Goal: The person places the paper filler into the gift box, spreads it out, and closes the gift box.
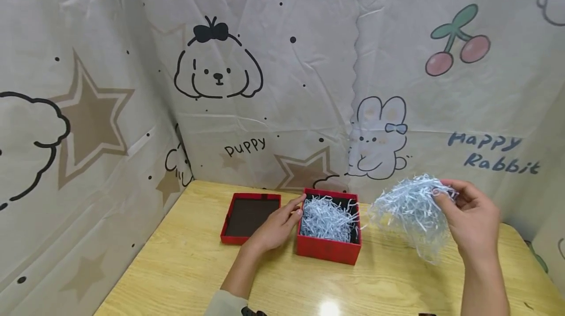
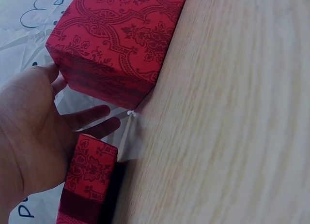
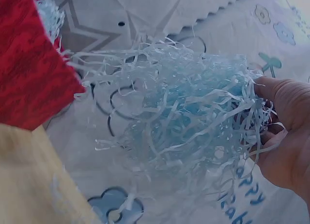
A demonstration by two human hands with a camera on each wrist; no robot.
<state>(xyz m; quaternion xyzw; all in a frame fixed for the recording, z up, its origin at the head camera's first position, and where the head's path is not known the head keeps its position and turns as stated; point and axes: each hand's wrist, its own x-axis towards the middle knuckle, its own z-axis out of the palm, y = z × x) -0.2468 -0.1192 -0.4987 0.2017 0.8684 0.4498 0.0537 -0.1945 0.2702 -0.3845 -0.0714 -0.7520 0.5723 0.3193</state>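
A red patterned box (image 1: 328,252) stands uncovered on the table, with pale blue shredded paper (image 1: 326,220) inside. My left hand (image 1: 275,230) touches the box's left side with its fingertips; the left wrist view shows the fingers (image 2: 87,117) fairly straight and spread. To the right of the box, my right hand (image 1: 474,215) holds a loose bunch of the same shredded paper (image 1: 410,208) above the table. In the right wrist view, thin strands stretch from that bunch (image 3: 189,108) toward the box's corner.
The box's lid (image 1: 250,215), dark inside and red at the rim, lies upturned left of the box, close to my left forearm. A wooden table (image 1: 176,267) bears everything. Behind and beside it hangs a printed cloth (image 1: 309,124) with cartoon animals and stars.
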